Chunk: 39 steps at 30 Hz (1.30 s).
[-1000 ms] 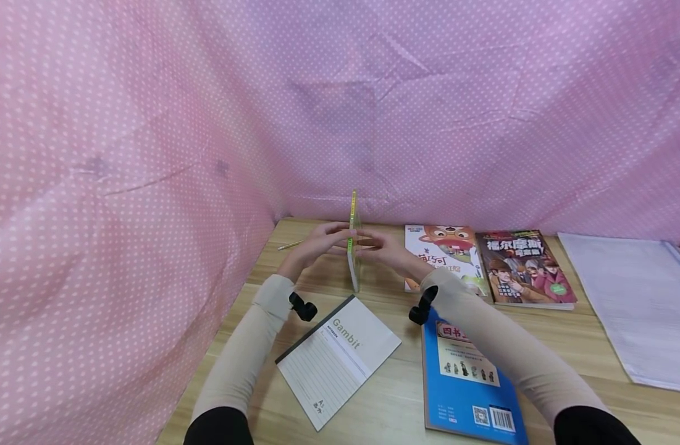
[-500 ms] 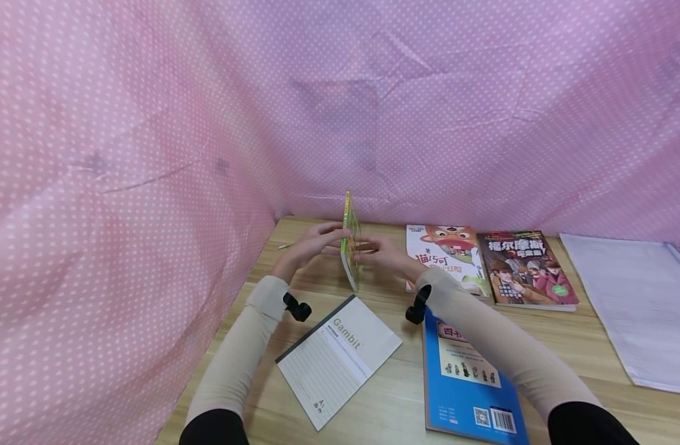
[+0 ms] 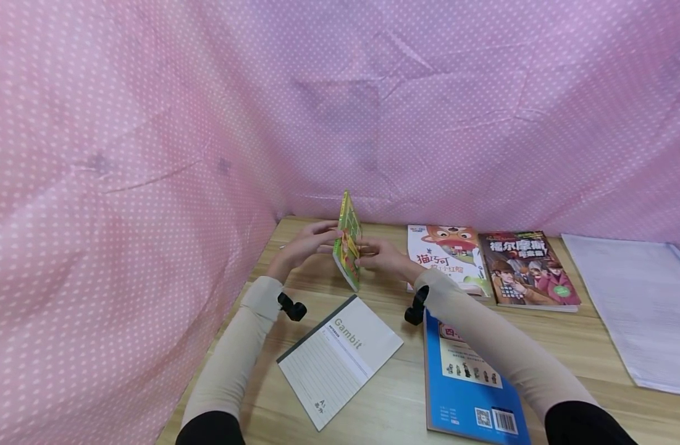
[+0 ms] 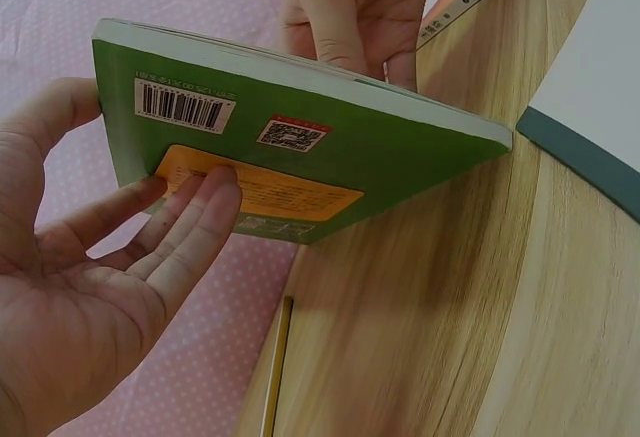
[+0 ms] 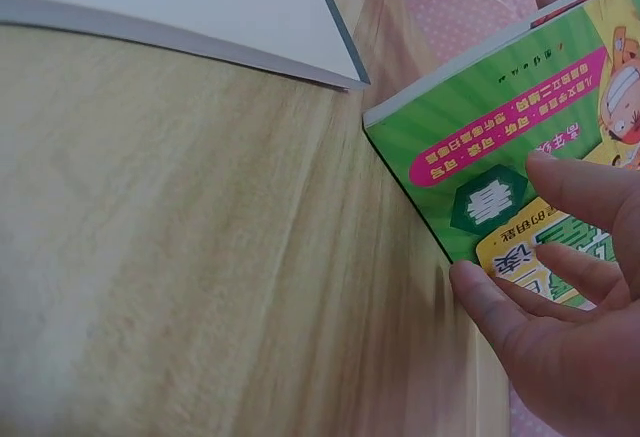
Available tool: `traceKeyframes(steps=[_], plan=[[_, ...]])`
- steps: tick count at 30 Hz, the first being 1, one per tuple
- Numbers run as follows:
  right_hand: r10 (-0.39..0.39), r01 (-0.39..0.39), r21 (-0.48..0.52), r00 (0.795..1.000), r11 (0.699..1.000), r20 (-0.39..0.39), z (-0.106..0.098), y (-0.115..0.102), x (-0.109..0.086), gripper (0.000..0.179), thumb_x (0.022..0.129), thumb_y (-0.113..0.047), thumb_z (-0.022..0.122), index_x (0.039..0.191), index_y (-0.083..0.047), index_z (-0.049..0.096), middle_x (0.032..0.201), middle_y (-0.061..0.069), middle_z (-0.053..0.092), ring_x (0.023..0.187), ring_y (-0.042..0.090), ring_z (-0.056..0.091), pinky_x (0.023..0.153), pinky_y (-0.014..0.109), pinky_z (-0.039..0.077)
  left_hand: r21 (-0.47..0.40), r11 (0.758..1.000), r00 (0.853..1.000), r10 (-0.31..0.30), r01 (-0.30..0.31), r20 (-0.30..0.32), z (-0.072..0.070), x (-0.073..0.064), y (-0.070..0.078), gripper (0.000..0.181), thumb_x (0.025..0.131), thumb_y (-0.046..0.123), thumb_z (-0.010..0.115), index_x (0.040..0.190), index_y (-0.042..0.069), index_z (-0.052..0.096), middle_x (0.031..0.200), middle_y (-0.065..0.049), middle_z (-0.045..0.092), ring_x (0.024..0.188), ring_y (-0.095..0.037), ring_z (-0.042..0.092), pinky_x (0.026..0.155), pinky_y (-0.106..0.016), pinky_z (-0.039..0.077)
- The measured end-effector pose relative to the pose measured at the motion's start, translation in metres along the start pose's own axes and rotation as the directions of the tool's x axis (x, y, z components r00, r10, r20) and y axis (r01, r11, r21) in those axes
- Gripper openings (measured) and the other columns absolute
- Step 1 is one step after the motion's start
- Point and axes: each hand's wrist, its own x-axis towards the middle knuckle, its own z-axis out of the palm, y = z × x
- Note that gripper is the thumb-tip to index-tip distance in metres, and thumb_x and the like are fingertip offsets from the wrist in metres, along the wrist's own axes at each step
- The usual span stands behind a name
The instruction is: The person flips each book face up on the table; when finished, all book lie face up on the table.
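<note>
A thin green children's book (image 3: 348,247) stands tilted on edge between my two hands, low over the wooden table. My left hand (image 3: 309,244) is on its left side; in the left wrist view its fairly straight fingers (image 4: 195,237) press the green back cover, below a barcode, with another finger at the book's edge. From the other side, my right hand (image 3: 386,256) touches the colourful front cover with spread fingers (image 5: 580,187). In the right wrist view one of its fingertips sits at the cover's edge. Part of the cover is hidden behind this hand.
A Gambit notebook (image 3: 340,364) lies in front of the hands. To the right are a blue book (image 3: 473,408) under the right forearm, a white cartoon-cover book (image 3: 428,247), a dark comic-style book (image 3: 525,272) and a translucent sheet (image 3: 634,303). A pencil (image 4: 278,367) lies near the left hand.
The book has turned from nearly edge-on, so its front cover now shows more to the head view. It and the left hand have shifted slightly left.
</note>
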Motion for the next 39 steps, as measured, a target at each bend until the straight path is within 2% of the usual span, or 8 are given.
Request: traceKeyframes(steps=[8,12,16,22,32,39], plan=[[0.064,-0.064,-0.047,0.998,0.997,0.004,-0.001,0.0,0.003,0.062,0.096,-0.004,0.067,0.153,-0.003,0.042,0.152,0.028,0.046,0.144,0.042,0.044,0.117,0.051,0.041,-0.025,1.0,0.999,-0.009,0.008,-0.041,-0.007,-0.006,-0.003,0.054,0.105,0.025,0.058,0.153,0.006,0.043,0.148,-0.021,0.053,0.132,-0.037,0.057,0.111,-0.045,0.048],[0.078,-0.078,-0.055,0.997,0.995,-0.004,0.0,-0.001,0.003,0.064,0.095,-0.006,0.069,0.153,-0.003,0.042,0.153,0.028,0.045,0.144,0.042,0.042,0.119,0.051,0.037,-0.019,1.0,0.999,-0.008,0.007,-0.039,-0.011,-0.008,-0.006,0.053,0.105,0.024,0.057,0.154,0.007,0.043,0.148,-0.021,0.054,0.131,-0.036,0.058,0.111,-0.046,0.048],[0.079,-0.08,-0.064,0.997,0.995,-0.012,0.001,-0.002,0.001,0.065,0.095,-0.006,0.069,0.154,-0.002,0.041,0.153,0.029,0.046,0.144,0.042,0.043,0.12,0.051,0.036,-0.007,1.0,1.0,0.001,-0.001,-0.031,-0.013,-0.01,-0.006,0.052,0.106,0.023,0.056,0.154,0.008,0.043,0.147,-0.021,0.054,0.128,-0.034,0.059,0.111,-0.048,0.048],[0.081,-0.082,-0.085,0.996,0.993,-0.022,0.0,-0.002,0.002,0.066,0.094,-0.007,0.07,0.154,-0.001,0.041,0.153,0.029,0.046,0.142,0.042,0.046,0.12,0.05,0.036,-0.042,0.999,0.999,0.012,-0.013,-0.037,-0.015,-0.013,-0.006,0.052,0.105,0.017,0.056,0.154,0.005,0.042,0.146,-0.024,0.051,0.124,-0.031,0.06,0.112,-0.051,0.046],[0.097,-0.098,-0.081,0.995,0.992,-0.008,-0.004,0.002,0.005,0.066,0.096,-0.008,0.069,0.155,-0.005,0.041,0.155,0.025,0.045,0.143,0.04,0.044,0.119,0.049,0.038,-0.007,1.0,0.998,0.016,-0.017,-0.059,-0.021,-0.015,-0.01,0.051,0.105,0.016,0.055,0.153,0.003,0.043,0.147,-0.024,0.052,0.116,-0.02,0.064,0.108,-0.044,0.05],[0.106,-0.108,-0.098,0.994,0.989,-0.02,-0.006,0.003,0.004,0.064,0.095,-0.006,0.069,0.154,-0.004,0.042,0.155,0.024,0.044,0.141,0.04,0.047,0.12,0.049,0.037,-0.034,0.999,0.997,0.0,-0.003,-0.08,-0.025,-0.018,-0.015,0.052,0.104,0.01,0.055,0.153,0.003,0.042,0.147,-0.026,0.051,0.112,-0.016,0.063,0.114,-0.052,0.043]])
